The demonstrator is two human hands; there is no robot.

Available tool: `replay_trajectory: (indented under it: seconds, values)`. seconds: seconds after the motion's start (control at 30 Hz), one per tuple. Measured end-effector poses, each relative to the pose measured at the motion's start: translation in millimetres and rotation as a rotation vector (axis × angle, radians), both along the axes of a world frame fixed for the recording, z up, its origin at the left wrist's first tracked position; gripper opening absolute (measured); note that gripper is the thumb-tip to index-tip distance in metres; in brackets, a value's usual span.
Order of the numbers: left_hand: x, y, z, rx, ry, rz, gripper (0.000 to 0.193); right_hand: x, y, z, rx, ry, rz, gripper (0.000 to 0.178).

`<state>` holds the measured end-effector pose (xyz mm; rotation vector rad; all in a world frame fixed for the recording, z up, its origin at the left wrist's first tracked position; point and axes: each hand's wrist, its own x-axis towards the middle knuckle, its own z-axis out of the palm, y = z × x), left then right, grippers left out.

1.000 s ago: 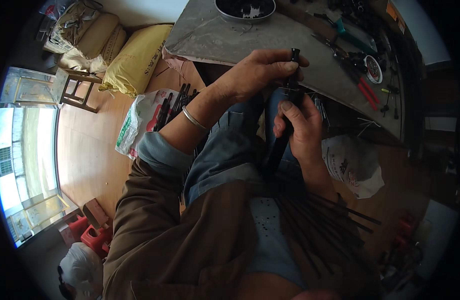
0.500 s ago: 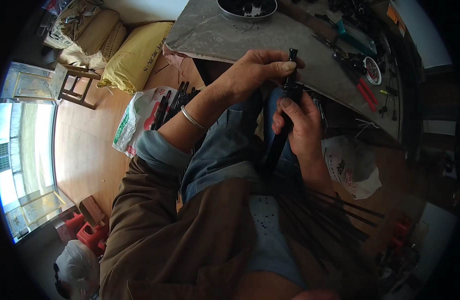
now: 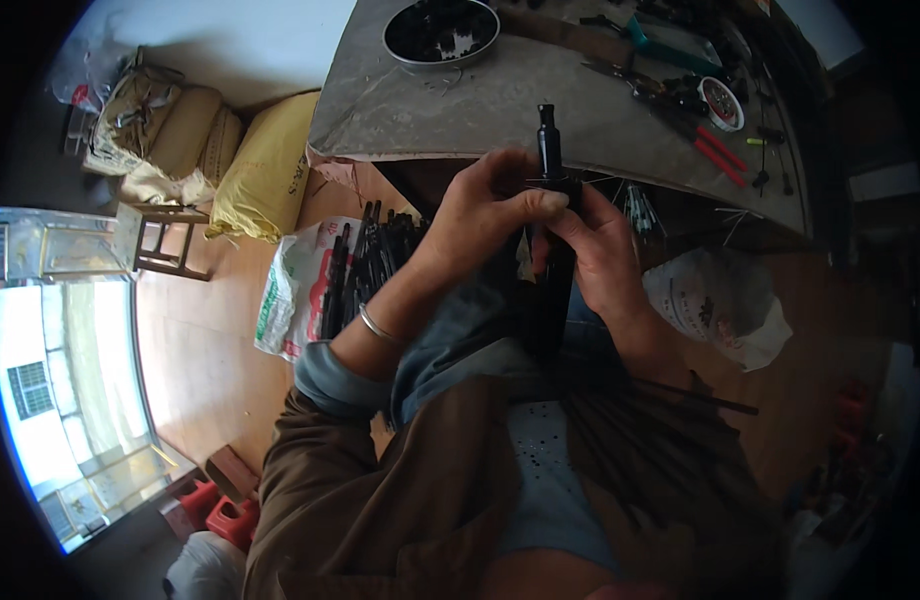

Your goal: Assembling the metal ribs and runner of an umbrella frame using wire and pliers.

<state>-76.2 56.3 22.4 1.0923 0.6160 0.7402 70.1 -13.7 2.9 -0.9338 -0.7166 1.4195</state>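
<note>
A long black rod-like part [image 3: 550, 150] stands nearly upright in front of me, its top sticking up above my fingers. My left hand [image 3: 480, 215] grips it near the top, thumb and fingers pinched on its upper section. My right hand [image 3: 600, 255] holds the same part just below, wrapped around its shaft. The lower end runs down toward my lap. A silver bangle [image 3: 377, 327] sits on my left wrist. Several thin black rods [image 3: 680, 400] lie across my lap at the right.
A grey worktable [image 3: 460, 110] stands ahead with a round metal bowl [image 3: 441, 30] of dark parts, red-handled pliers [image 3: 705, 135] and a small round tin [image 3: 722, 100]. A white sack of black rods [image 3: 325, 285] lies at my left, a plastic bag [image 3: 720, 305] at my right, yellow sacks [image 3: 265, 170] beyond.
Both hands have stayed on the black part and shifted slightly along it; the left fingers now pinch nearer its top. My head has tilted, moving the view a little.
</note>
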Motion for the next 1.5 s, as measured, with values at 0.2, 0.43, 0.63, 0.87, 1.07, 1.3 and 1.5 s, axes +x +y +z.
replay_trajectory:
  seconds: [0.2,0.43,0.63,0.87,1.07,1.3,1.5]
  values:
    - [4.6,-7.1,-6.5,0.048,0.001,0.074,0.031,23.5,0.4,7.5,0.14,-0.718,0.067,0.023]
    - [11.9,-16.9,-10.7,0.106,0.011,0.163,0.027,34.2,8.8,-6.5,0.021,-0.31,0.191,0.019]
    - [14.6,-18.8,-16.1,0.038,-0.092,0.144,0.027,43.5,11.9,-18.6,-0.094,-0.299,0.263,0.027]
    - [19.8,-17.4,-22.9,-0.043,-0.252,-0.011,0.027,49.5,14.0,-56.4,-0.069,0.073,0.39,0.033]
    - [10.0,5.5,-25.1,0.038,-0.187,-0.159,0.026,22.9,-0.3,-19.0,0.044,0.153,0.258,0.035]
    - [11.3,30.1,-11.8,0.547,0.173,-0.112,0.046,25.1,-1.9,-23.9,0.036,0.2,0.129,0.036]
    - [-6.3,-37.0,20.9,0.236,-0.197,-0.307,0.078,32.9,1.0,-31.5,-0.013,0.183,-0.101,0.019]
